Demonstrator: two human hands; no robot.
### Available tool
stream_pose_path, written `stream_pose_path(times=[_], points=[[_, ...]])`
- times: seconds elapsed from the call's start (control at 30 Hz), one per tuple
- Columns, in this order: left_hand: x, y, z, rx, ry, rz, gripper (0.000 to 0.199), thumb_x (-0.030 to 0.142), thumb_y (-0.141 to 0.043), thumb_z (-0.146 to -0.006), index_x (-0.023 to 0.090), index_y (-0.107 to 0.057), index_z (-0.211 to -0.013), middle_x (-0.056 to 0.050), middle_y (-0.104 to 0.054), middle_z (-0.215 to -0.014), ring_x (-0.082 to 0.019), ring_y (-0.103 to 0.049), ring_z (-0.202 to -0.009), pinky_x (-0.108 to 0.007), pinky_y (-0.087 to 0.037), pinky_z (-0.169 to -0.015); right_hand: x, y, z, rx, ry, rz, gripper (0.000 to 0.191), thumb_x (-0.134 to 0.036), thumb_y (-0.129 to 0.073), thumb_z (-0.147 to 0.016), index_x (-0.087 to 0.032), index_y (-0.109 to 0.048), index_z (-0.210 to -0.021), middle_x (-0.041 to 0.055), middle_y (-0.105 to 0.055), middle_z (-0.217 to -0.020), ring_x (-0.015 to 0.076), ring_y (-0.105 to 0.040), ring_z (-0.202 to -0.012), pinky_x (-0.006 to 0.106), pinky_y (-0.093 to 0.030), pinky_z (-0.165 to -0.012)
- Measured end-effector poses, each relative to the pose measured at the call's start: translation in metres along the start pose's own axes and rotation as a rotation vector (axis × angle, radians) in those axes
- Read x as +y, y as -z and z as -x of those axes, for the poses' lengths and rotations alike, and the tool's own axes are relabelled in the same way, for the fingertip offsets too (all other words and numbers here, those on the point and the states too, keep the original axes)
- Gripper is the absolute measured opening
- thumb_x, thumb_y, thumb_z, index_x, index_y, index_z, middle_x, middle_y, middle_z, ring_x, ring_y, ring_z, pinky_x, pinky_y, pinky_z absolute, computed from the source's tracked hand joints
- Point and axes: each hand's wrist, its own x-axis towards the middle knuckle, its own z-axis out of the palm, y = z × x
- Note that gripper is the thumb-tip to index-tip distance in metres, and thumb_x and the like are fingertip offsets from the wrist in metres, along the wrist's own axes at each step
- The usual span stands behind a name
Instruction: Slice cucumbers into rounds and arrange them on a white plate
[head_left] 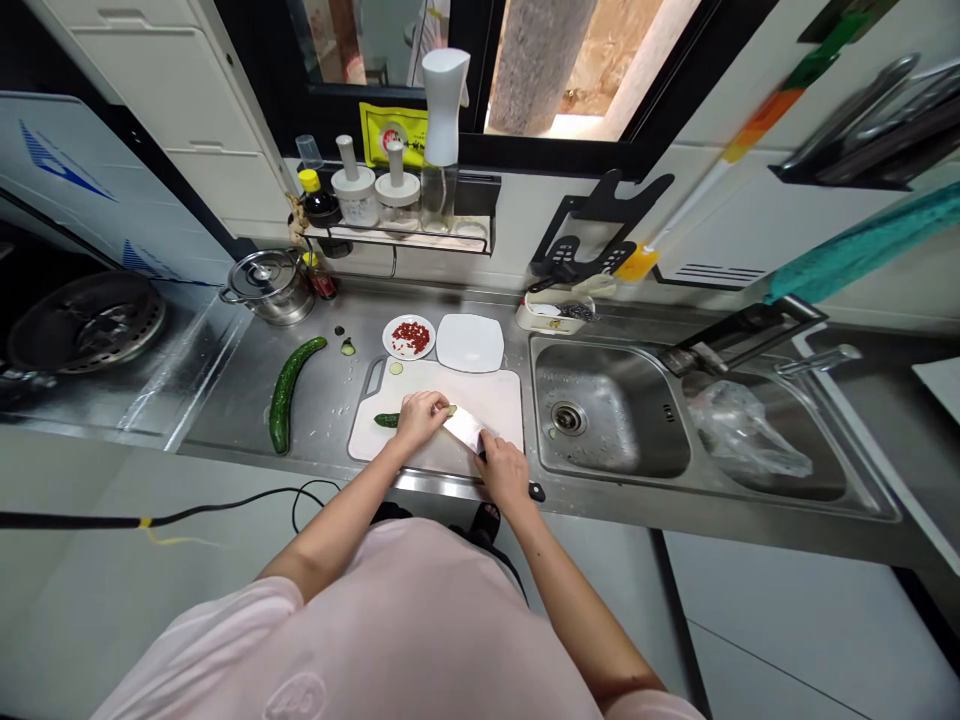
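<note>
Gripping cleaver (463, 428) in right hand (504, 472), left hand (420, 418) on cucumber (386, 420)

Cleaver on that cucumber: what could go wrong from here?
The cleaver in the right hand sits very close to the left hand holding the cucumber piece, so a slip could cut that hand. The cutting board lies near the front edge of the steel counter and might slide.

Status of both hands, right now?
Left hand: closed, holding a cucumber.
Right hand: closed, holding a kitchen cleaver.
</note>
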Motion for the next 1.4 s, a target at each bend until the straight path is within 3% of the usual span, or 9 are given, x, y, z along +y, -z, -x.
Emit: stream_pose_path(times=[0.1,0.2,0.3,0.47,0.7,1.07,1.4], points=[[-0.015,-0.002,-0.005,0.097,0.176,0.132,0.014,0.033,-0.061,-0.079,0.022,-0.065,-0.084,0.001,-0.067,-0.075,-0.012,-0.059,-0.069,-0.024,-0.045,-0.069,0.006,0.001,-0.001,-0.013,-0.03,-0.022,0.04,-0.031,-0.053,-0.088,-0.019,-0.047,-0.126,0.0082,-0.063,-0.1,0.0198,-0.057,-0.09,0.027,-0.035,-0.076],[-0.039,0.001,-0.017,0.229,0.35,0.204,0.016,0.033,-0.064,-0.075,0.02,-0.065,-0.084,0.0,-0.067,-0.075,-0.013,-0.062,-0.07,-0.023,-0.046,-0.067,0.013,0.003,-0.001,-0.02,-0.06,-0.053,0.04,-0.031,-0.052,-0.088,-0.019,-0.047,-0.126,0.0085,-0.063,-0.103,0.0202,-0.057,-0.092,0.027,-0.036,-0.077],[-0.064,0.006,-0.032,0.305,0.451,0.208,0.016,0.028,-0.063,-0.073,0.018,-0.066,-0.086,-0.002,-0.068,-0.077,-0.014,-0.063,-0.072,-0.024,-0.047,-0.069,0.018,0.005,-0.001,-0.036,-0.086,-0.082,0.039,-0.031,-0.051,-0.088,-0.02,-0.048,-0.126,0.0085,-0.063,-0.106,0.0201,-0.058,-0.094,0.027,-0.037,-0.077],[-0.092,0.01,-0.05,0.334,0.541,0.081,0.018,0.025,-0.06,-0.073,0.02,-0.067,-0.09,-0.001,-0.069,-0.079,-0.015,-0.063,-0.075,-0.025,-0.046,-0.073,0.018,0.006,-0.001,-0.03,-0.109,-0.099,0.034,-0.032,-0.05,-0.089,-0.021,-0.051,-0.121,0.0068,-0.065,-0.103,0.0199,-0.059,-0.092,0.027,-0.037,-0.075],[-0.099,0.01,-0.063,0.325,0.558,-0.072,0.02,0.024,-0.057,-0.075,0.022,-0.067,-0.092,-0.002,-0.07,-0.08,-0.017,-0.062,-0.076,-0.026,-0.043,-0.072,0.017,0.005,-0.001,-0.018,-0.107,-0.127,0.036,-0.033,-0.051,-0.088,-0.022,-0.051,-0.123,0.0061,-0.065,-0.104,0.0197,-0.06,-0.091,0.027,-0.038,-0.074],[-0.102,0.011,-0.066,0.28,0.425,-0.245,0.023,0.02,-0.05,-0.08,0.021,-0.07,-0.093,-0.01,-0.068,-0.094,-0.022,-0.06,-0.089,-0.031,-0.043,-0.079,0.019,0.003,-0.001,-0.026,-0.125,-0.133,0.037,-0.033,-0.05,-0.088,-0.023,-0.051,-0.123,0.0061,-0.065,-0.104,0.0193,-0.06,-0.091,0.027,-0.038,-0.075],[-0.101,0.012,-0.053,0.357,0.404,-0.204,0.022,0.023,-0.052,-0.08,0.023,-0.07,-0.091,-0.008,-0.066,-0.092,-0.023,-0.059,-0.089,-0.033,-0.045,-0.081,0.015,0.007,-0.004,-0.06,-0.131,-0.147,0.033,-0.029,-0.046,-0.089,-0.024,-0.053,-0.12,0.0051,-0.066,-0.101,0.0185,-0.061,-0.089,0.026,-0.036,-0.07]])
